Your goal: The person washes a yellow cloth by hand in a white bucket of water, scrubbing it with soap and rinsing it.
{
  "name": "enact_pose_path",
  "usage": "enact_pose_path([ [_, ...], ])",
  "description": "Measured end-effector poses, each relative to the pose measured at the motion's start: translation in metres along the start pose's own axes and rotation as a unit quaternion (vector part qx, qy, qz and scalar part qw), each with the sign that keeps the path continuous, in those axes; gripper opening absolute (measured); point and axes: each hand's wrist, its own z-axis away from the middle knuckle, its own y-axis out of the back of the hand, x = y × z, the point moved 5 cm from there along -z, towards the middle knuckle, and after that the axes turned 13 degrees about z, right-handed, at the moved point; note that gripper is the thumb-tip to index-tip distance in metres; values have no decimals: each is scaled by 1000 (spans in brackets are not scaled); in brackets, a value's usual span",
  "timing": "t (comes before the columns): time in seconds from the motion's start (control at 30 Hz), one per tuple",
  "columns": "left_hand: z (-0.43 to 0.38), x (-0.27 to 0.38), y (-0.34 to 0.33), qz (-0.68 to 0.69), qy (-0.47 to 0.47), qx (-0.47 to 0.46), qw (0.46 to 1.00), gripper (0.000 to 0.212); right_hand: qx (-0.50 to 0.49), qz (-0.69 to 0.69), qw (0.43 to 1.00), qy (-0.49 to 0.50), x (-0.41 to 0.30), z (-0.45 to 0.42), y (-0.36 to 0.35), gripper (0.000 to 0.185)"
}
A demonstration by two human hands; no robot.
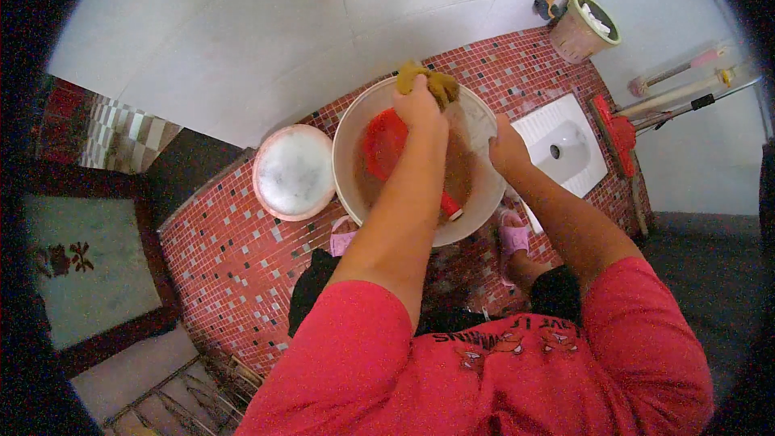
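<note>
A large whitish plastic tub stands on the floor before me, with brownish water inside. My left hand holds a bunched mustard-yellow cloth at the tub's far rim. On the tub's right rim, my right hand is closed, thumb side up. A red plastic dipper lies in the water. Its bowl is at the left, and its handle, with a pale end, points to the lower right beneath my left forearm. That forearm hides part of the dipper and the water.
Left of the tub is a round pale lid or basin with a pink rim. To the right, a white squat toilet is set in the red mosaic floor. A red-headed mop or brush leans beyond it. A waste bin stands by the wall.
</note>
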Motion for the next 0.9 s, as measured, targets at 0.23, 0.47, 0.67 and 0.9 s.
enact_pose_path([
  [0.23, 30, -38, -6, -301, -13, -120, 946, 32, 46, 51, 997, 15, 6, -6, -12, 32],
  [0.47, 29, -49, 4, 0, 268, -71, 961, 31, 7, 11, 1000, -21, 0, 1, 1, 27],
  [0.67, -41, 14, 22, 41, 146, -174, 973, 33, -14, 2, 999, -43, -1, 2, 4, 22],
  [0.9, -56, 17, 26, 6, 32, -120, 992, 29, 3, 27, 999, -35, 5, -2, -8, 23],
])
